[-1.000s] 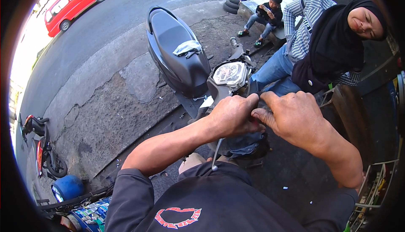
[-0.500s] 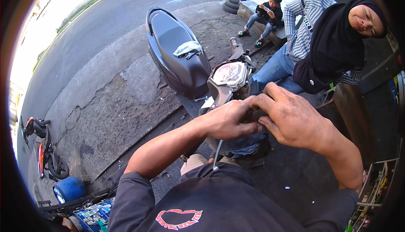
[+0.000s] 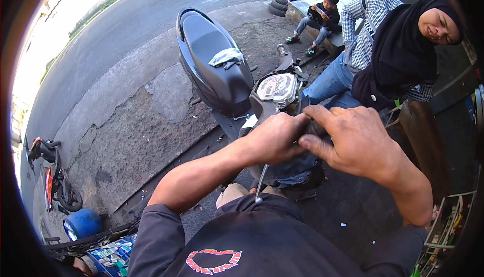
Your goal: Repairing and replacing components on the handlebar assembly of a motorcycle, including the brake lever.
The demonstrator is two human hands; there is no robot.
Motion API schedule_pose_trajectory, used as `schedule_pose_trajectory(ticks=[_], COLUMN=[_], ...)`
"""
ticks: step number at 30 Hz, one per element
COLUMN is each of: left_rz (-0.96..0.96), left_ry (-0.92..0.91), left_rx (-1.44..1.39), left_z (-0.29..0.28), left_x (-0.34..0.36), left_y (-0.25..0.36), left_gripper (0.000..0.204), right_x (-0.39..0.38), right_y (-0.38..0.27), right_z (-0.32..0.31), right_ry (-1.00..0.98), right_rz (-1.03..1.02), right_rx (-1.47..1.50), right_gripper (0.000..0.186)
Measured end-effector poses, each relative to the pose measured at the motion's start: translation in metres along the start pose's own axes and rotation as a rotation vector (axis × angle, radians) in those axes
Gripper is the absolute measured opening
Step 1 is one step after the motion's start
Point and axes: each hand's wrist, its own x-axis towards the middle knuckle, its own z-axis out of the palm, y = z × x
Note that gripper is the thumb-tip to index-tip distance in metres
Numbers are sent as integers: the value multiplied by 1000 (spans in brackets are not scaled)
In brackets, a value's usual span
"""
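Matte-black scooter ahead of me. My right hand grips a dark part between both hands; left hand curled beside it, can't tell on what. Looks like two-handed handling; next move calls for steady support.

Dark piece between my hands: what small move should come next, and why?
Perhaps ease the right hand slightly aside to check the dark piece: from this view, that hand and the left hand cover much of it.
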Motion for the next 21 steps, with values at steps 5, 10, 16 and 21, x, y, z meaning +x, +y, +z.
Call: schedule_pose_trajectory(ticks=[5, 10, 16, 21], left_rz=[-65, -74, -129, 43], left_ry=[88, -102, -42, 17], left_rx=[-78, -38, -140, 26], left_z=[9, -4, -9, -6], left_x=[-1, 2, 0, 3], left_y=[0, -3, 4, -4], left_gripper=[43, 52, 47, 44], right_x=[5, 3, 6, 7], right_y=[7, 9, 5, 3], right_z=[3, 2, -1, -6], right_ry=[-200, -43, -220, -156], right_rz=[124, -72, 76, 23], right_rx=[32, 280, 141, 184], right_gripper=[41, 39, 37, 31])
